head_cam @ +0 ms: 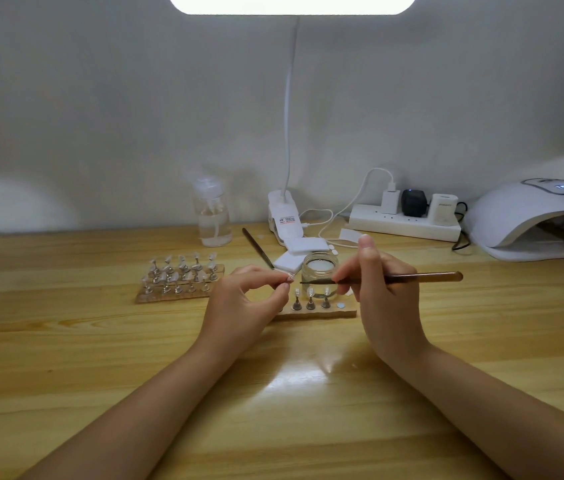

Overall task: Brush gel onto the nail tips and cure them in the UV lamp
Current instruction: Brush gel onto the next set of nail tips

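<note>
My left hand (254,299) pinches 1 nail tip (289,278) between thumb and fingertips, lifted just above the near wooden strip (346,311). My right hand (377,282) grips the brush (412,278) like a pen, bristle end pointing left toward that tip, close but I can't tell if it's touching. The brush crosses in front of the little glass jar (320,268), and that's risk number 1: my knuckles sit right beside it, so a wide stroke could tip it. Risk 2: the tip is tiny and held only by its edges, so pressing too hard with the bristles could flick it out of my pinch, or smear gel onto my fingertips. Below, 3 tips on stands (311,299) stay upright on the strip; my left wrist hovers near them, and dropping it could topple 1, I'd judge. 1 round spot at the strip's right end sits bare. The bigger board of tips (180,277) waits to the left, well apart. The UV lamp (537,216) sits far right on the table (100,341), so carrying wet tips that far risks smudging.
</note>
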A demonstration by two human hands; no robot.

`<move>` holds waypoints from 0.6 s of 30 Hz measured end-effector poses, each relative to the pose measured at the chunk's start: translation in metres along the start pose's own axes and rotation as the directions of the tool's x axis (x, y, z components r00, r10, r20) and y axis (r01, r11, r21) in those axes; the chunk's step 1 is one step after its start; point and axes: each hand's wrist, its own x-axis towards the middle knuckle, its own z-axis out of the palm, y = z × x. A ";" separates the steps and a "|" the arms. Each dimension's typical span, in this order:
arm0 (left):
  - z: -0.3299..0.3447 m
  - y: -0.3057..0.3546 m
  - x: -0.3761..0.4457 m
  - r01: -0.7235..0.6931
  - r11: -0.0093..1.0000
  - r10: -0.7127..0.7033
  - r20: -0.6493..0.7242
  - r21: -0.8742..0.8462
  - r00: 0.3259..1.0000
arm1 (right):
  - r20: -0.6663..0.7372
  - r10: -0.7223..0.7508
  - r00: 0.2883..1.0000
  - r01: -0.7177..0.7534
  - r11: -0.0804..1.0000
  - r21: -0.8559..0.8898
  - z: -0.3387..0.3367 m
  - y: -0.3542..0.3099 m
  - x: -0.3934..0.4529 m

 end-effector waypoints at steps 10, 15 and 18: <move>0.000 0.000 0.000 0.009 1.000 -0.009 0.001 -0.003 1.000 | 0.118 -0.075 0.990 0.081 0.996 -0.045 0.002 0.003 -0.001; 0.000 0.000 0.000 0.011 1.000 -0.011 -0.010 0.007 1.000 | 0.044 -0.039 0.998 0.041 0.998 -0.051 0.000 0.003 0.000; 0.000 0.000 0.000 0.016 1.000 -0.016 -0.013 0.002 1.000 | -0.001 -0.040 0.999 0.040 0.997 -0.064 -0.001 0.002 0.001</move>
